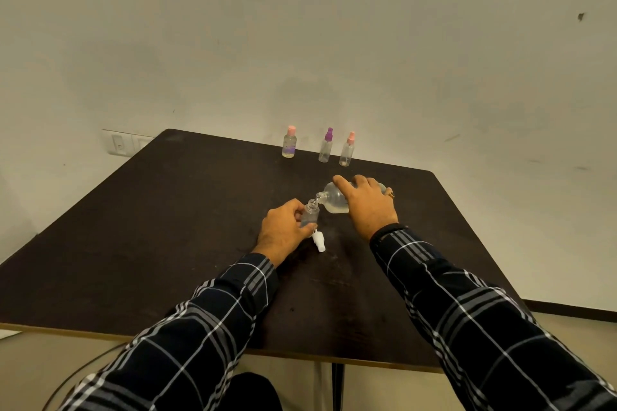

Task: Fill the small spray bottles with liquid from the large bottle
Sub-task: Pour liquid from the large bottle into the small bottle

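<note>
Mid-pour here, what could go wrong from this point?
The large bottle is tipped with its mouth beside the small bottle's narrow neck, so liquid may miss and wet the table. The white sprayer lies near the left hand and could get knocked.

The left hand [283, 233] is gripping a small open spray bottle [310, 214], keeping it upright on the dark worktop [167, 227]. The right hand [369, 207] is tipping the large bottle [332, 199] sideways, its mouth sitting just above the small bottle's neck. A white spray cap [319, 241] is lying beside the left fingers [309, 229]. Three capped bottles [324, 145] are standing upright near the far edge, by the wall.
</note>
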